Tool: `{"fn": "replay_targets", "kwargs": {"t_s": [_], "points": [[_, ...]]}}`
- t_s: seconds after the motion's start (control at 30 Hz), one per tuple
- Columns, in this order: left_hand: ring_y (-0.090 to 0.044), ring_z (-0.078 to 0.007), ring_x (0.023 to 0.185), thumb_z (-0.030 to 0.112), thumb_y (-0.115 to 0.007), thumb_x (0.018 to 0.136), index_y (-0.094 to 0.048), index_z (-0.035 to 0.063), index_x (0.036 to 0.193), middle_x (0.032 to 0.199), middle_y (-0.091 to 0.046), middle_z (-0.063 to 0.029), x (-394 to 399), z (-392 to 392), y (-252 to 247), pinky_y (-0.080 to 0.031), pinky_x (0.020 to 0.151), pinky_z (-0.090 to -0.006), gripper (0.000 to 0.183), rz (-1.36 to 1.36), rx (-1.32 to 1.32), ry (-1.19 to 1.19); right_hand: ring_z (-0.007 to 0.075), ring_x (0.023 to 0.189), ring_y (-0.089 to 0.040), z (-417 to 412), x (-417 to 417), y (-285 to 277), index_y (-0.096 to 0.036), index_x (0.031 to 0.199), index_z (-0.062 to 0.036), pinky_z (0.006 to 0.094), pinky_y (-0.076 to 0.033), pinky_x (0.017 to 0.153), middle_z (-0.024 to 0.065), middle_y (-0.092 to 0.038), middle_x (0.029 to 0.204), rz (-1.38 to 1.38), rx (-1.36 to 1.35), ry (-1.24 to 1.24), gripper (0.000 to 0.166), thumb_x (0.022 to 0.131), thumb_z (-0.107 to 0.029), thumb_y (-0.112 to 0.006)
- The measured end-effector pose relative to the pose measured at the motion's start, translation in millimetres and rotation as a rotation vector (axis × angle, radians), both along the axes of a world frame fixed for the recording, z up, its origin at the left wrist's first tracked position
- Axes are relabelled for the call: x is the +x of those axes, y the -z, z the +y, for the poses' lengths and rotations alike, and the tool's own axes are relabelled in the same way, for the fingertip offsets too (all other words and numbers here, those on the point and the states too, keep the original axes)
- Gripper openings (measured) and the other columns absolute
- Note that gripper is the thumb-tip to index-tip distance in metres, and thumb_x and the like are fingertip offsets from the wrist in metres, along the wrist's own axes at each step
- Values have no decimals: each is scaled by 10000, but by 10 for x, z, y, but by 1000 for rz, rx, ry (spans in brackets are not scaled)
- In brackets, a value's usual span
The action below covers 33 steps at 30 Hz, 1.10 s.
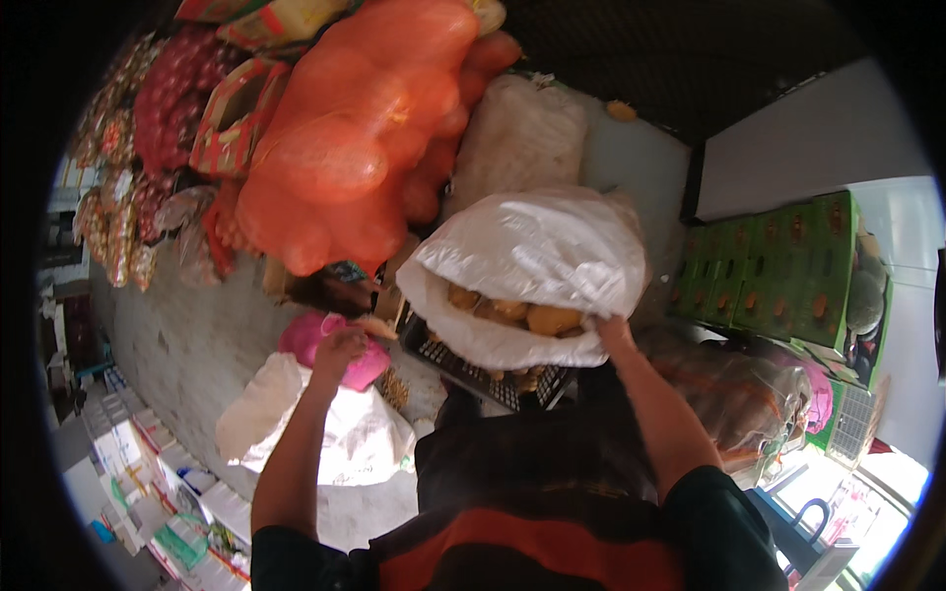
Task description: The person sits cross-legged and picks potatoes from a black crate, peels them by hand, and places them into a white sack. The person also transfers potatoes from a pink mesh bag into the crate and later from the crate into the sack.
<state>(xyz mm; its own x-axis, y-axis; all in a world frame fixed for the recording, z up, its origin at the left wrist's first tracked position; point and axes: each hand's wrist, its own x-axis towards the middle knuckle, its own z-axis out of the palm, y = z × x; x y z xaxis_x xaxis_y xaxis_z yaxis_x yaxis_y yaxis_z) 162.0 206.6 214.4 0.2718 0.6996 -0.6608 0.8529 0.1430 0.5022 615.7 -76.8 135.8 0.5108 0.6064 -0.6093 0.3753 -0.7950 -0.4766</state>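
My right hand (613, 336) grips the rim of a white woven sack (532, 244) at its right end. The sack's mouth gapes towards me, and round brown-yellow produce (554, 319), perhaps potatoes, shows inside. Beneath the sack is a black plastic crate (491, 373) with more produce in it, partly hidden. To the left, my left hand (341, 353) has its fingers curled on a bright pink bag (369, 368); blur hides the exact hold. A crumpled white sack (362, 436) lies on the floor below that hand.
Large orange mesh sacks (332, 148) of big produce are piled ahead. Another filled pale sack (525, 133) lies behind the white one. Red mesh bags of onions (177, 96) stand at the far left. Stacked green cartons (768, 273) and a plastic-wrapped bundle (732, 391) are on the right.
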Motion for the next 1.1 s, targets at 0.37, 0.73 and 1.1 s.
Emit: {"fn": "replay_targets", "kwargs": {"t_s": [0.37,0.73,1.1], "points": [[-380,-320,1236,346,-509,876,-440,77,1300,1340,-397,-188,3461,1259,545,-336,1010,-375,507,-220,290,263,215,900,-592,-287,-2,-649,-574,1116,41,343,-477,812,91,-623,940,888,310,198,369,919,-271,-555],[-365,-335,1273,368,-502,883,-431,79,1331,1379,-381,-200,5680,1589,2353,-327,1036,-383,537,60,448,442,339,1229,-393,381,1546,456,-534,1245,-109,427,-315,1036,134,-461,1319,-114,616,49,436,819,-193,-568],[-173,-342,1386,400,-430,918,-320,113,1419,1493,-209,-186,6418,1955,3650,-190,1105,-445,588,166,1042,541,312,1127,-469,404,1722,742,-586,1199,-158,445,-368,945,89,-510,1256,5,588,-74,467,757,-310,-584]]}}
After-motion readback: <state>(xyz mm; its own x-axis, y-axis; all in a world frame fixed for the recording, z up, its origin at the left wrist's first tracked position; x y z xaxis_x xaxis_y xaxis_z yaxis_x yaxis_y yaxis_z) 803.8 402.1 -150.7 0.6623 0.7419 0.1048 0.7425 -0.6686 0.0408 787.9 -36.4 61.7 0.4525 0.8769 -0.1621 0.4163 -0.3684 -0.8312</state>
